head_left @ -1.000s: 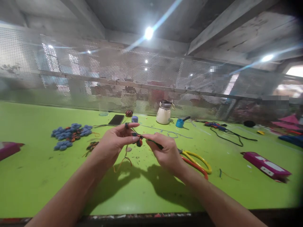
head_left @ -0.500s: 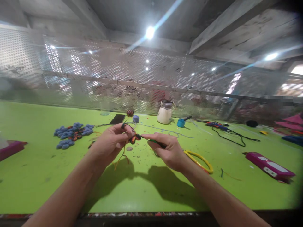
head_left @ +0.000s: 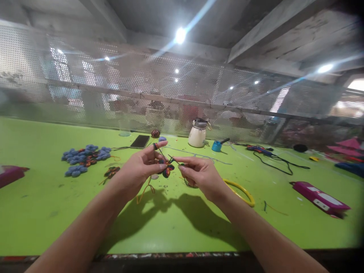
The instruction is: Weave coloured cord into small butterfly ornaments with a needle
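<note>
Between thumb and fingers, my left hand (head_left: 142,167) pinches a small dark multicoloured crochet piece (head_left: 167,170), with yarn wrapped round its raised index finger. My right hand (head_left: 201,175) is closed on a thin crochet hook (head_left: 176,160), whose tip meets the yarn at the piece. Orange yarn (head_left: 146,191) hangs in loops below my left hand. A dark multicoloured crochet flower (head_left: 112,172) lies beside my left wrist. Further left is a cluster of blue crochet flowers (head_left: 76,157).
Behind the hands are a phone (head_left: 140,141), a yarn ball (head_left: 155,133), a cream jug (head_left: 197,134) and a blue pot (head_left: 216,146). To the right lie yellow rings (head_left: 241,189), a purple case (head_left: 321,199) and a corded tool (head_left: 260,150).
My left index finger has stretched out and risen, drawing the yarn up. The crochet piece has turned and shows more. The hook has shifted slightly right and up, and the view has moved slightly.
</note>
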### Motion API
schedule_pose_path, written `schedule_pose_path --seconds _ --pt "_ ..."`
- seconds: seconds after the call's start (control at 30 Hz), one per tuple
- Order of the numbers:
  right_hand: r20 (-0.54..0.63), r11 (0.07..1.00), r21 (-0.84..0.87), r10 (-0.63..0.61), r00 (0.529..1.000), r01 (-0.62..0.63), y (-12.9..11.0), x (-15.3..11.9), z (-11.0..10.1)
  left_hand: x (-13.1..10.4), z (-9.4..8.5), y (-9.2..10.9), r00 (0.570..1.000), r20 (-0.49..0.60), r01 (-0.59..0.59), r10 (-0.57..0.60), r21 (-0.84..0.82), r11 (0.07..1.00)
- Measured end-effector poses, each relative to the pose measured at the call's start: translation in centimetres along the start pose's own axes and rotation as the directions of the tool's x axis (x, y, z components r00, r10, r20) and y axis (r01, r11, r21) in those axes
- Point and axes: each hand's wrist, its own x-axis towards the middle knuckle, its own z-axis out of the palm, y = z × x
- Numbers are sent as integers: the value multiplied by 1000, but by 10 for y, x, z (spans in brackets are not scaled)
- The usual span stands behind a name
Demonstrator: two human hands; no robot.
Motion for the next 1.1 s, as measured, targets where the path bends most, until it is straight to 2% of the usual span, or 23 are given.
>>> schedule_pose_path --seconds 0.33,0.57,0.83,0.97,1.1 --pt "32 1000 13 27 999 -28 1 1 -1 4 2 -3 997 -52 -55 61 112 992" --pt "36 997 46 66 997 -67 -1 0 2 5 -2 -6 999 -28 -24 30 189 982" --pt "18 983 136 119 993 -120 -2 0 5 6 -1 -7 1000 -10 -1 2 104 995" --pt "34 991 86 100 994 -103 0 0 4 3 0 -5 1000 -8 17 -17 98 995" --pt "48 996 -84 39 998 -35 0 0 2 2 2 -3 999 -6 41 -41 146 988"
